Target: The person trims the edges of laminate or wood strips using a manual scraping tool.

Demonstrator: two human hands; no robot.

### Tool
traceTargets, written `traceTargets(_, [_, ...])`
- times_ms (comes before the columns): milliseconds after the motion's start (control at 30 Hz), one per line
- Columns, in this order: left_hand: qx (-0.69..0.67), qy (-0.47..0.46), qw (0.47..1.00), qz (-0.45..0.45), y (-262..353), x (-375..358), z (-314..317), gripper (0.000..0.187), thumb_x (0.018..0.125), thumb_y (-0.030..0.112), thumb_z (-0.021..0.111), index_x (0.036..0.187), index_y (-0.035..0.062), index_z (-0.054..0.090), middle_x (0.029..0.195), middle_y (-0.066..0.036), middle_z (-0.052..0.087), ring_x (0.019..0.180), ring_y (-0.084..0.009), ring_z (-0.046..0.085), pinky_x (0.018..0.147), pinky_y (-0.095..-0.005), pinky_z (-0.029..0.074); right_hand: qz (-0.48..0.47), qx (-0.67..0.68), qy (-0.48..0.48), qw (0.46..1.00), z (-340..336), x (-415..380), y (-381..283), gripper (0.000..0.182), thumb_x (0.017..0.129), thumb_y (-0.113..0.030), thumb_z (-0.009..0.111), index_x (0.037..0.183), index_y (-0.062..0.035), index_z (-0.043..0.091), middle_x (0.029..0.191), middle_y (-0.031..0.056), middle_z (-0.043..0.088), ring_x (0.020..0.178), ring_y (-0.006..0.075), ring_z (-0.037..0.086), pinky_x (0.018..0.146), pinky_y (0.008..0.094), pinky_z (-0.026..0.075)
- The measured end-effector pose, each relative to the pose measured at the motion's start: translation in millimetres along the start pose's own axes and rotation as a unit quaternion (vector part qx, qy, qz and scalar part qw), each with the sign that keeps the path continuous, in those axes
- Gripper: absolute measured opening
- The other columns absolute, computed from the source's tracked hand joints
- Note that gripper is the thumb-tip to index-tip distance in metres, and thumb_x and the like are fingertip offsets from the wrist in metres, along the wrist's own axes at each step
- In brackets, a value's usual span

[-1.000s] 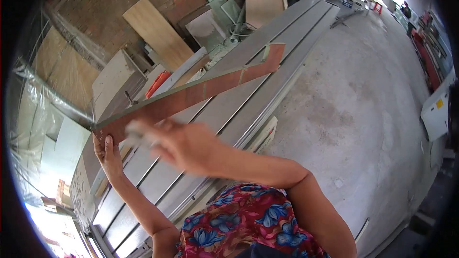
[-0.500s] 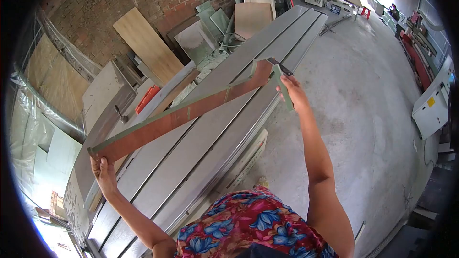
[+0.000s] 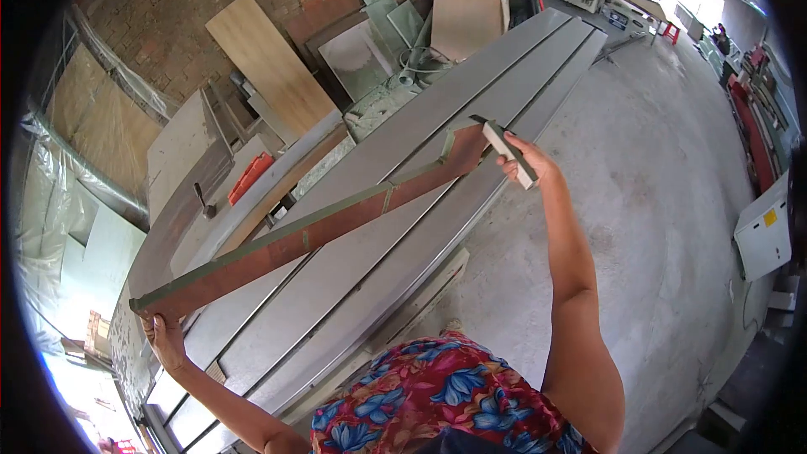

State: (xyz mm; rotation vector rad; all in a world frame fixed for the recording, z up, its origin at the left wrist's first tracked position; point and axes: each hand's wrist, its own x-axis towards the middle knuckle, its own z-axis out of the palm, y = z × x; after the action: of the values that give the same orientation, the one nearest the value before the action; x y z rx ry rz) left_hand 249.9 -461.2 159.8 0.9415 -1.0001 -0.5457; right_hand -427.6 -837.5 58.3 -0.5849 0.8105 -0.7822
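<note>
A long reddish-brown board (image 3: 336,232) with dark green edges spans between my two hands, tilted over a long grey slotted table (image 3: 328,307). Its far end bends upward. My left hand (image 3: 166,343) grips the near end from below, thumb against the face. My right hand (image 3: 531,161) is closed around a short pale strip (image 3: 511,155) with a dark green edge, which meets the far end of the board. Whether the strip is part of the board, I cannot tell.
An orange-red tool case (image 3: 251,178) and a dark-handled lever (image 3: 204,202) are beyond the table on the left. Wooden panels (image 3: 269,59) lean against the brick wall. A white machine cabinet (image 3: 763,229) stands at right on the concrete floor (image 3: 656,202).
The board's near end has moved left and down with my left hand. My right hand has shifted slightly right and down, turning the strip so its pale face shows.
</note>
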Motion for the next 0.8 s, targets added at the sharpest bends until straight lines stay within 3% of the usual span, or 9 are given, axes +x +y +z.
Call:
traceTargets(100, [0.001, -0.005, 1.0, -0.004, 4.7, -5.2, 6.2, 0.044, 0.084, 0.017, 0.066, 0.125, 0.0099, 0.052, 0.124, -0.004, 0.055, 0.114, -0.0199, 0.05, 0.099, -0.0417, 0.038, 0.002, -0.006, 0.041, 0.999, -41.4, 28.1, -14.0, 0.029, 0.089, -0.042, 0.057, 0.099, -0.0149, 0.053, 0.071, 0.0069, 0.057, 0.048, 0.0103, 0.048, 0.04, 0.0225, 0.039])
traceTargets(133, [0.002, -0.001, 1.0, -0.002, 4.9, -7.0, 9.0, 0.044, 0.084, 0.017, 0.066, 0.125, 0.0103, 0.052, 0.124, -0.004, 0.055, 0.113, -0.0199, 0.051, 0.098, -0.0414, 0.039, -0.042, -0.109, 0.143, 0.983, -71.0, 54.1, -12.8, 0.03, 0.089, -0.042, 0.056, 0.101, -0.0142, 0.054, 0.073, 0.007, 0.058, 0.049, 0.012, 0.05, 0.041, 0.0241, 0.041])
traceTargets(200, [0.005, 0.004, 1.0, 0.003, 7.6, -8.4, 12.5, 0.044, 0.084, 0.017, 0.066, 0.126, 0.0111, 0.052, 0.124, -0.004, 0.055, 0.113, -0.02, 0.052, 0.096, -0.0407, 0.041, -0.13, -0.302, 0.333, 0.884, -113.5, 100.3, -3.1, 0.033, 0.089, -0.042, 0.055, 0.104, -0.0129, 0.057, 0.075, 0.0072, 0.059, 0.051, 0.0153, 0.054, 0.042, 0.0273, 0.043])
traceTargets(300, [0.007, -0.007, 1.0, -0.012, 11.4, -11.0, 12.5, 0.049, 0.088, 0.018, 0.061, 0.132, 0.0097, 0.043, 0.129, -0.008, 0.049, 0.118, -0.0223, 0.045, 0.101, -0.0427, 0.035, -0.332, -0.394, 0.427, 0.743, -31.1, 45.4, -16.1, 0.041, 0.085, -0.037, 0.062, 0.112, -0.0066, 0.057, 0.089, 0.0153, 0.065, 0.073, 0.0266, 0.063, 0.061, 0.0367, 0.051])
traceTargets(367, [0.027, 0.006, 0.999, -0.016, 16.4, -12.7, 16.5, 0.052, 0.088, 0.018, 0.061, 0.135, 0.0101, 0.04, 0.13, -0.008, 0.048, 0.119, -0.0218, 0.045, 0.101, -0.0428, 0.036, -0.521, -0.385, 0.329, 0.687, 27.1, 16.0, -7.7, 0.039, 0.085, -0.034, 0.062, 0.116, -0.0103, 0.057, 0.093, 0.0148, 0.065, 0.078, 0.0275, 0.064, 0.07, 0.0371, 0.05])
traceTargets(433, [0.037, 0.016, 0.999, -0.014, 23.0, -10.3, 32.0, 0.05, 0.087, 0.017, 0.062, 0.132, 0.0099, 0.043, 0.128, -0.007, 0.05, 0.116, -0.021, 0.048, 0.098, -0.0413, 0.04, -0.51, -0.503, 0.263, 0.646, 79.6, -26.1, 10.0, 0.04, 0.084, -0.03, 0.062, 0.121, -0.0158, 0.055, 0.091, 0.01, 0.064, 0.078, 0.0292, 0.063, 0.067, 0.0365, 0.05])
traceTargets(533, [0.032, 0.034, 0.999, 0.012, 29.7, -6.8, 55.6, 0.041, 0.085, 0.016, 0.065, 0.123, 0.0083, 0.054, 0.122, -0.007, 0.056, 0.109, -0.0202, 0.055, 0.092, -0.0387, 0.047, -0.487, -0.683, 0.176, 0.515, 103.0, -41.6, 28.8, 0.049, 0.079, -0.021, 0.066, 0.126, -0.02, 0.052, 0.094, 0.0015, 0.062, 0.078, 0.0222, 0.061, 0.069, 0.0334, 0.049])
traceTargets(700, [0.046, 0.043, 0.998, 0.029, 28.1, -6.1, 48.9, 0.038, 0.086, 0.015, 0.064, 0.122, 0.0079, 0.055, 0.122, -0.008, 0.057, 0.109, -0.0207, 0.055, 0.091, -0.0403, 0.048, -0.464, -0.746, 0.219, 0.424, 88.6, -24.3, 41.6, 0.054, 0.078, -0.018, 0.065, 0.128, -0.0262, 0.049, 0.09, -0.0003, 0.055, 0.084, 0.0205, 0.058, 0.073, 0.0355, 0.046])
traceTargets(800, [0.056, 0.046, 0.997, 0.0, 24.8, -7.2, 38.3, 0.064, 0.086, 0.018, 0.063, 0.141, 0.011, 0.031, 0.131, -0.008, 0.047, 0.119, -0.0228, 0.046, 0.098, -0.041, 0.04, -0.448, -0.767, 0.24, 0.392, 78.9, -20.9, 44.4, 0.052, 0.077, -0.016, 0.065, 0.126, -0.0261, 0.05, 0.09, -0.0003, 0.054, 0.086, 0.0201, 0.058, 0.074, 0.0356, 0.046])
